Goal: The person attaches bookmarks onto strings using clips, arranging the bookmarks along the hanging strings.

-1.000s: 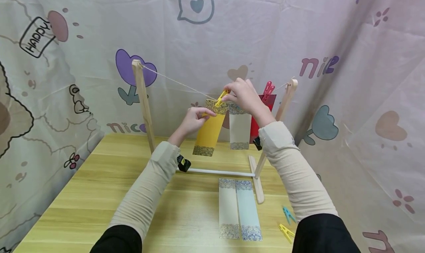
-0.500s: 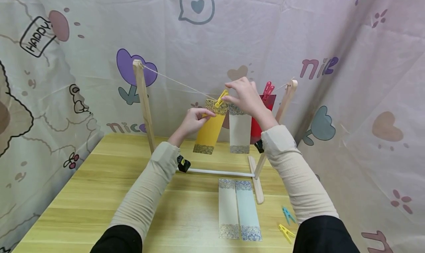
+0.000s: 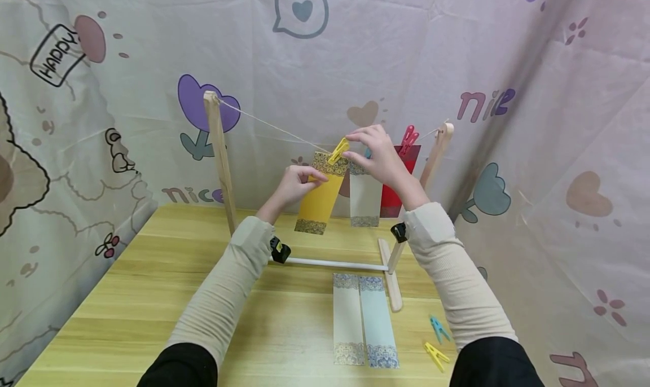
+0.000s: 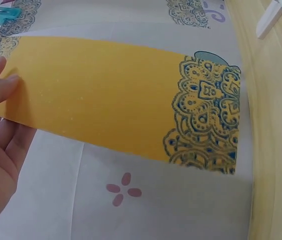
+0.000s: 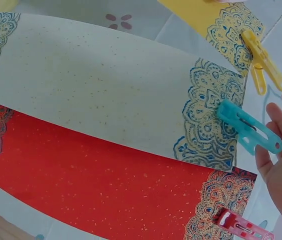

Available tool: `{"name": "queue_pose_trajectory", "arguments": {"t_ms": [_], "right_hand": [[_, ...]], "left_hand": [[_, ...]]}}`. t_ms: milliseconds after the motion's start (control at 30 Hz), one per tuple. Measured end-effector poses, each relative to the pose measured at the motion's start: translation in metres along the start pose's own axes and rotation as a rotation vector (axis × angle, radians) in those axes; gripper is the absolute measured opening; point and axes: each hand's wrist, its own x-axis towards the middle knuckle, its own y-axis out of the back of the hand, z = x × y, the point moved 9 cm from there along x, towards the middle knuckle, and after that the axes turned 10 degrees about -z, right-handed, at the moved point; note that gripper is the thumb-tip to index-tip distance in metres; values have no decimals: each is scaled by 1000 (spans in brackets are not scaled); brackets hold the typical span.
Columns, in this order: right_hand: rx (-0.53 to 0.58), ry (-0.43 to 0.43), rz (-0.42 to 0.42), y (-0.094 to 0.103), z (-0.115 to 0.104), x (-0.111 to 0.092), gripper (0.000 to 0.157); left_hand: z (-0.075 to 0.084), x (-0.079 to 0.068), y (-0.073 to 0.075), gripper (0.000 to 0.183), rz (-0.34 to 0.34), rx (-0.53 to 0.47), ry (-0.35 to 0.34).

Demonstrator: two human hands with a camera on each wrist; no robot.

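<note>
My left hand (image 3: 294,185) pinches the left edge of a yellow paper strip (image 3: 321,198) near its top, the thumb in front and the fingers behind. A yellow clothespin (image 3: 338,151) bites the strip's lace-patterned upper end at the string (image 3: 274,126). Just right of that clothespin is my right hand (image 3: 382,157), its thumb and fingers spread and holding nothing. Beside the yellow strip hang a white paper strip (image 5: 111,85) on a teal clothespin (image 5: 248,127) and a red strip (image 5: 101,175) on a red clothespin (image 5: 243,227).
Wooden posts (image 3: 219,161) hold the string, with a white rod (image 3: 335,264) low between them. On the table (image 3: 152,297) lie a cream strip (image 3: 348,319) and a light blue strip (image 3: 378,322), plus a blue clothespin (image 3: 439,329) and a yellow one (image 3: 435,354) further right.
My right thumb and fingers have parted from the yellow clothespin and drawn slightly right. The yellow strip stays on the string, and my left hand has kept its pinch on it.
</note>
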Motion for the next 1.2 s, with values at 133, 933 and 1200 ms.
{"name": "queue_pose_trajectory", "arguments": {"t_ms": [133, 933, 1200], "right_hand": [[5, 47, 32, 2, -2, -4, 32], [9, 90, 227, 21, 6, -39, 26], [31, 72, 254, 22, 11, -52, 29]], "left_hand": [[-1, -1, 0, 8, 5, -25, 10], [-17, -20, 15, 16, 101, -61, 53], [-27, -28, 21, 19, 135, -79, 63]]}}
